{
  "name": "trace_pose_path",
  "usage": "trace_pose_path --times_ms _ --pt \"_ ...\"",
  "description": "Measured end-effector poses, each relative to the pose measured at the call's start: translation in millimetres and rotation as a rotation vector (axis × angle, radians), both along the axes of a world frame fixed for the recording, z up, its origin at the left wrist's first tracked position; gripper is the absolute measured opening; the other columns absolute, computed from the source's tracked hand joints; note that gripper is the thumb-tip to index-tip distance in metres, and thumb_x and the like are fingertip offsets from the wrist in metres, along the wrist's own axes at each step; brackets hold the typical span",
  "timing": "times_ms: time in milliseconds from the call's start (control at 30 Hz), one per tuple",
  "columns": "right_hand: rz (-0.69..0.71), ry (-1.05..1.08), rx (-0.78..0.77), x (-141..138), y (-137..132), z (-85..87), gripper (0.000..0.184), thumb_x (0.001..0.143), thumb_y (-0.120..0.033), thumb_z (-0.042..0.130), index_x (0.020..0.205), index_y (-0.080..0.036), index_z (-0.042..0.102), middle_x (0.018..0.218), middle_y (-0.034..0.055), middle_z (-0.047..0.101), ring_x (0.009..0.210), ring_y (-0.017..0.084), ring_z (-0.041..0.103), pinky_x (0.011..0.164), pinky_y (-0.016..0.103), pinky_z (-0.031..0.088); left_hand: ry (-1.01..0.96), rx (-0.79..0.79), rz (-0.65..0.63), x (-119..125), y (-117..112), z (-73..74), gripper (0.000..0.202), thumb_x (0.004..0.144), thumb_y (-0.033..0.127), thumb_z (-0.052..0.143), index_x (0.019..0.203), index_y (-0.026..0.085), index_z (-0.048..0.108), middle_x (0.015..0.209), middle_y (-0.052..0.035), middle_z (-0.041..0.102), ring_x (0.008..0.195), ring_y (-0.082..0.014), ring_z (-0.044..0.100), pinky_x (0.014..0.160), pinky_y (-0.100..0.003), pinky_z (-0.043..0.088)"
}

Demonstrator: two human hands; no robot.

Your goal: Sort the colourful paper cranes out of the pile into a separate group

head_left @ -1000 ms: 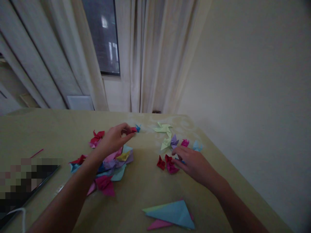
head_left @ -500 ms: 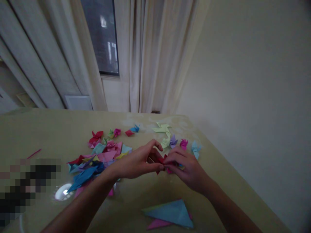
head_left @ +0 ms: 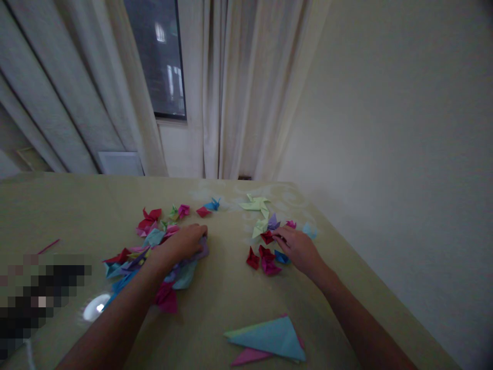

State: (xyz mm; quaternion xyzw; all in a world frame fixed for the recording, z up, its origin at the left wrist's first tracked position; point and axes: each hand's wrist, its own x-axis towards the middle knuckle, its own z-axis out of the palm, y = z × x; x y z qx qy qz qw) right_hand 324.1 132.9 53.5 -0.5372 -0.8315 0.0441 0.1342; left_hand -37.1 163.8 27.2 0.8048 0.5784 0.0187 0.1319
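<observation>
My left hand [head_left: 189,240] rests over a heap of coloured folded paper pieces, its fingers curled downward with the tips hidden. Beneath and beside it lie a light blue folded paper [head_left: 185,276] and a magenta one [head_left: 166,297]. My right hand [head_left: 298,246] is closed in a pinch at the edge of a small red origami piece [head_left: 267,237] on the table. Just below this are a dark red piece [head_left: 252,258], a magenta piece [head_left: 270,265] and a blue piece [head_left: 282,256]. Pale green origami [head_left: 261,227] and a purple piece [head_left: 273,222] lie beyond the fingers.
Near the front edge lies a large light blue folded paper [head_left: 273,339] over a pink one. Further back are a red origami figure [head_left: 149,218] and a blue one [head_left: 212,204]. A round bright reflection and a blurred-out dark object are at left. A wall borders the right.
My hands have parted from the middle. The left moved left onto the paper heap; the right moved slightly up, to a red piece among the small origami.
</observation>
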Motion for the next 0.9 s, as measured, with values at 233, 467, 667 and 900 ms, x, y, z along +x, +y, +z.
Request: trace_pose_path --times_ms 233,467,667,900 --pt "-0.017 -0.145 -0.137 -6.2 -0.8 1.0 0.019 0.106 -0.019 0.057 0.110 -0.018 0.076 0.107 0.0105 0.078 0.104 0.024 0.072 0.088 0.031 0.051 -0.264 0.028 -0.054 -3.7 5.0 26.4 0.016 0.086 0.023 0.060 0.095 0.021 0.074 0.094 -0.0069 0.079 0.089 -0.0244 0.073 0.080 -0.033 0.054" --pt "0.006 0.101 -0.019 -19.3 -20.2 15.8 0.028 0.107 -0.019 0.053 0.128 -0.018 0.071 0.121 0.0137 0.074 0.105 0.025 0.072 0.092 0.037 0.055 -0.952 -0.089 -0.009 16.3 -13.8 61.8 0.032 0.086 0.048 0.073 0.095 0.018 0.072 0.090 -0.0048 0.076 0.085 -0.0212 0.071 0.078 -0.033 0.055" --pt "0.199 0.670 -0.095 -48.6 -54.8 35.0 0.037 0.100 -0.036 0.072 0.133 -0.021 0.066 0.109 0.0071 0.076 0.085 0.019 0.072 0.075 0.030 0.058 -1.140 -0.239 -0.214 75.5 -53.4 76.7 0.025 0.091 0.041 0.074 0.095 0.017 0.069 0.088 -0.0036 0.073 0.081 -0.0170 0.069 0.072 -0.028 0.054" --pt "0.062 0.851 0.153 -28.7 -76.1 72.5 0.021 0.100 -0.032 0.070 0.120 -0.025 0.071 0.108 0.0059 0.073 0.078 0.017 0.071 0.061 0.025 0.060 -0.548 0.036 -0.140 48.4 -34.1 48.1 0.038 0.094 0.029 0.069 0.130 0.021 0.063 0.131 -0.0151 0.071 0.119 -0.0302 0.068 0.101 -0.044 0.054"
